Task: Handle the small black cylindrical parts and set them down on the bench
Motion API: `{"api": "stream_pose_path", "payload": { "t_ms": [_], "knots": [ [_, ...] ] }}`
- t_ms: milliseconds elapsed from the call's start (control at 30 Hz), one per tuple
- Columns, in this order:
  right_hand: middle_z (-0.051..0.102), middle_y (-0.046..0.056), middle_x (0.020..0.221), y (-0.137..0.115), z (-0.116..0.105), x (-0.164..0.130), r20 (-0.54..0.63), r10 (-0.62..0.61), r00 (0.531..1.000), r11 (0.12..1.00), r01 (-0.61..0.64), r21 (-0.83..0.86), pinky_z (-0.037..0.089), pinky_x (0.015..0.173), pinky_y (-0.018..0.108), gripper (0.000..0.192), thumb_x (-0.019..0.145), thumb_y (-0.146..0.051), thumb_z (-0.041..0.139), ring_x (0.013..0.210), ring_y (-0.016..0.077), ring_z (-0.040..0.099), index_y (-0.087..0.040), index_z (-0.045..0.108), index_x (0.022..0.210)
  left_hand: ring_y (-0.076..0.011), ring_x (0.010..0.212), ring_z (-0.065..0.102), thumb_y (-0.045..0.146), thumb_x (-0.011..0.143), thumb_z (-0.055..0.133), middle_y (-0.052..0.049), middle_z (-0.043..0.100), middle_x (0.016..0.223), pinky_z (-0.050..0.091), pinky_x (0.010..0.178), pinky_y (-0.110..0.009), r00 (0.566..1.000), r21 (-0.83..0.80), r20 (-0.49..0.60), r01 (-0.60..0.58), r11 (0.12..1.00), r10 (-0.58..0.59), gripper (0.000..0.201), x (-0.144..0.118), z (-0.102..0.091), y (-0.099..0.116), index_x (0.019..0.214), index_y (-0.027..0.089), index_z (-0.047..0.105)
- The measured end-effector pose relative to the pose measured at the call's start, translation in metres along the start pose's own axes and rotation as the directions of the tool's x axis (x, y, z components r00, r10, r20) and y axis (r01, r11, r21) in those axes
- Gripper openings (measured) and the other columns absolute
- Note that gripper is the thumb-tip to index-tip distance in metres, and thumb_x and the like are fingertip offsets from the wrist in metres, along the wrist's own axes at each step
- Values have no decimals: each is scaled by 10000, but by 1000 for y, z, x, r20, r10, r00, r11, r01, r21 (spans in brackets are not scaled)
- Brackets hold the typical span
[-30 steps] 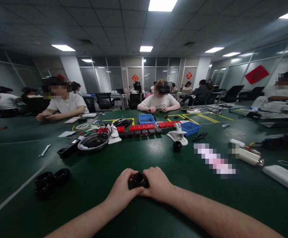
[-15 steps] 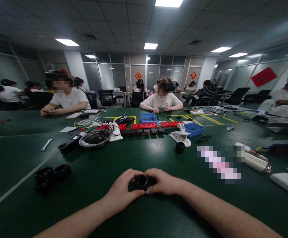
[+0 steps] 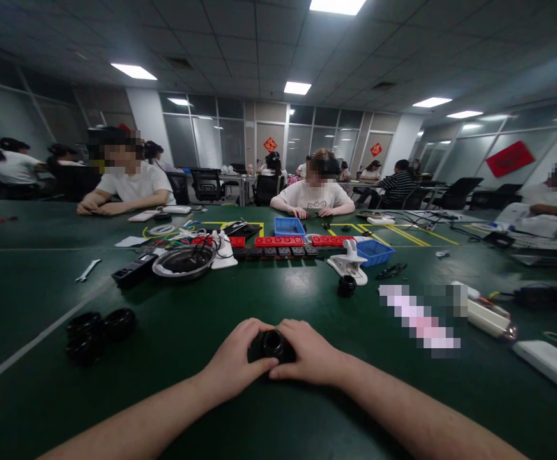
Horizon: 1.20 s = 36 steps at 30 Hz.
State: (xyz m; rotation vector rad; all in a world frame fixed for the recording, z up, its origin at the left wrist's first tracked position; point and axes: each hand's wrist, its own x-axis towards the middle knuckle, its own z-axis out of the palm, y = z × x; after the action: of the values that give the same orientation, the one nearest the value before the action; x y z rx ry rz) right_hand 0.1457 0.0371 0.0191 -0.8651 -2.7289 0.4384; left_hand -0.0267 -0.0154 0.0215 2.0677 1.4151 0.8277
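Observation:
A glossy black round part with a hole through its middle (image 3: 272, 345) is held low over the green table, between my two hands. My left hand (image 3: 235, 358) curls round its left side, thumb at the near edge and fingers at the far edge. On the other side, my right hand (image 3: 310, 351) grips it the same way, and the two thumbs meet in front. Several similar black round parts (image 3: 87, 335) lie in a cluster at the left. Another black round part (image 3: 346, 285) sits farther off, beside a white clip-shaped stand (image 3: 350, 265).
Across the middle lie a metal bowl (image 3: 183, 271), red socket strips (image 3: 278, 241), and blue trays (image 3: 374, 252). A wrench (image 3: 88, 271) is at the left. White power strips (image 3: 549, 367) and cables lie at the right. Other people sit across the table.
My right hand has shifted slightly left and closed further round the black part, its thumb now overlapping the left thumb. The whole view has tilted a little.

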Motion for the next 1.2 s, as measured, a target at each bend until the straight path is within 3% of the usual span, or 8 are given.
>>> {"api": "stream_pose_path", "payload": {
  "t_ms": [167, 300, 533, 667, 767, 900, 1033, 1200],
  "knots": [
    [518, 1, 866, 15, -7, 3, 146, -145, 979, 944, 93, 316, 377, 701, 242, 281, 670, -242, 647, 799, 146, 488, -168, 566, 928, -161, 757, 479, 229, 679, 603, 0, 514, 905, 392, 631, -245, 995, -58, 101, 7, 998, -2, 345, 1, -6, -3, 1015, 243, 526],
    [510, -21, 786, 17, -8, 4, 168, -102, 980, 928, 33, 370, 369, 636, 209, 228, 642, -220, 674, 729, 120, 485, -146, 590, 840, -157, 757, 480, 216, 663, 613, 6, 513, 893, 384, 641, -245, 992, -58, 122, -20, 998, 27, 366, 1, -6, -3, 1018, 243, 526],
    [477, -41, 660, 5, 2, 0, 83, 112, 990, 976, -125, 180, 286, 487, 190, 394, 502, -420, 732, 588, 102, 433, -158, 525, 713, -183, 792, 494, 295, 638, 643, -8, 522, 865, 396, 665, -268, 998, -20, 53, 24, 1000, -23, 292, -5, -1, 6, 895, 202, 541],
    [527, 9, 688, -7, 11, 0, -61, 150, 987, 986, -154, -68, 326, 570, 260, 425, 574, -543, 622, 623, 152, 465, -160, 514, 722, -193, 776, 492, 270, 632, 639, -15, 514, 832, 393, 669, -289, 994, 28, -58, 99, 995, -97, 263, -6, 6, 6, 853, 181, 528],
    [543, 47, 756, -11, 13, -1, -119, 124, 985, 981, -140, -135, 343, 670, 333, 501, 579, -607, 575, 714, 205, 484, -151, 523, 780, -195, 784, 488, 261, 639, 634, -17, 514, 841, 392, 680, -294, 994, 27, -63, 96, 995, -94, 271, -4, 7, 3, 876, 183, 527],
    [530, 46, 896, 0, 5, -1, -4, -2, 1000, 994, 2, 105, 369, 707, 306, 537, 576, -523, 644, 813, 200, 480, -166, 517, 956, -185, 798, 485, 236, 664, 618, -6, 520, 867, 390, 681, -279, 999, -14, 31, 36, 999, -36, 293, -2, -1, 4, 943, 214, 528],
    [530, 3, 840, 17, -4, 2, 143, -144, 979, 920, 79, 383, 378, 667, 228, 254, 677, -257, 639, 766, 138, 490, -151, 561, 894, -164, 776, 483, 215, 687, 604, 2, 515, 884, 387, 653, -249, 994, -71, 110, 17, 997, -9, 311, -2, -9, 10, 989, 229, 533],
    [489, -37, 707, 20, 0, 4, 129, -15, 991, 906, -41, 421, 348, 563, 190, 266, 580, -248, 717, 661, 108, 466, -140, 559, 765, -173, 783, 492, 265, 652, 644, 0, 524, 875, 385, 651, -255, 998, -84, 62, 36, 996, -31, 302, -1, -5, 8, 934, 210, 552]
  ]
}}
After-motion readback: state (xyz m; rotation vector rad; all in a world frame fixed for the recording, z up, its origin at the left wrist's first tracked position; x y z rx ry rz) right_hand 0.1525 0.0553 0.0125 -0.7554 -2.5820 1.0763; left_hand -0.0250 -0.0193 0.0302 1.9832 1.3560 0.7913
